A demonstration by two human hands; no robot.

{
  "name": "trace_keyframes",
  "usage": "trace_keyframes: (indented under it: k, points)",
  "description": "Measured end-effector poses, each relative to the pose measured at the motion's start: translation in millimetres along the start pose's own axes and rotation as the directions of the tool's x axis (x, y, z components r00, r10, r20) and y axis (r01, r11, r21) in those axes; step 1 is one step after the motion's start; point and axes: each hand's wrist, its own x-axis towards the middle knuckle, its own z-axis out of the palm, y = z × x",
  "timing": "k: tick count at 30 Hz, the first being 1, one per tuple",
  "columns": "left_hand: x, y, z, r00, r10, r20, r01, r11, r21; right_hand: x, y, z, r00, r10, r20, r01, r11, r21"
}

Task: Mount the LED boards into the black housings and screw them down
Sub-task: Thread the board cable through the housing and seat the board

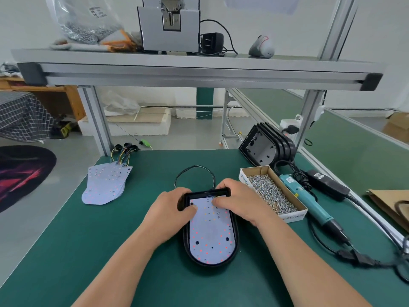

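Both hands [171, 210] [240, 203] gripping housing [236, 240] top, board [210, 233] inside

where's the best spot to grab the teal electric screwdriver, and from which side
Grip the screwdriver by its teal barrel, mid-length, from above with the right hand: it lies flat, the screw box close on its left, the cord leaving its near end.

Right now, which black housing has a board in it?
The housing lying flat at table centre, board inside; the stacked housings at back right stand on edge, front one empty.
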Motion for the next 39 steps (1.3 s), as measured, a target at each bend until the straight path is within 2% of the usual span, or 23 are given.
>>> trace_keyframes:
  k: [3,6,9,11,14,16,18,22,26,29,35,37,39]
  points:
    - [-1,1,-1,1.0,-0.013,-0.009,0.013,1.0,0.013,-1,0,-7,0.999,-0.043,-0.004,0.043,0.999,-0.025]
    - [-5,4,-2,1.0,-0.02,-0.018,0.019,0.999,-0.032,-3,-2,-21,0.991,-0.074,-0.11,0.085,0.992,0.099]
    - [-8,7,-3,1.0,-0.02,-0.022,0.018,0.997,-0.077,-7,-3,-43,0.973,-0.088,-0.214,0.116,0.986,0.122]
    - [-8,8,-4,0.999,-0.023,-0.026,0.021,0.994,-0.106,-11,-1,-61,0.959,-0.101,-0.266,0.12,0.991,0.059]
    - [-8,10,-5,0.999,-0.022,-0.034,0.018,0.99,-0.137,-24,15,-88,0.93,-0.127,-0.346,0.076,0.985,-0.157]
    - [-10,11,-5,0.999,-0.02,-0.039,0.015,0.99,-0.137,-36,36,-107,0.902,-0.119,-0.415,-0.004,0.959,-0.283]
    - [-11,12,-6,0.999,-0.012,-0.041,0.006,0.991,-0.131,-47,63,-126,0.889,-0.042,-0.456,-0.132,0.93,-0.344]
    - [-12,13,-7,0.999,0.01,-0.044,-0.015,0.993,-0.115,-67,109,-151,0.919,0.154,-0.362,-0.333,0.794,-0.508]
    - [-11,14,-7,0.997,0.014,-0.074,-0.025,0.99,-0.142,-77,122,-149,0.946,0.231,-0.226,-0.318,0.792,-0.52]
    - [-13,14,-8,0.992,0.004,-0.124,-0.023,0.989,-0.148,-76,121,-145,0.947,0.211,-0.242,-0.313,0.77,-0.556]
    - [-17,24,-12,0.966,0.056,-0.253,-0.077,0.994,-0.075,-73,119,-145,0.923,0.242,-0.3,-0.36,0.821,-0.443]
    - [-18,28,-13,0.949,0.112,-0.296,-0.122,0.992,-0.016,-74,120,-147,0.915,0.244,-0.32,-0.342,0.891,-0.299]
    - [-18,32,-13,0.929,0.175,-0.327,-0.165,0.985,0.06,-75,121,-150,0.918,0.212,-0.336,-0.261,0.959,-0.109]
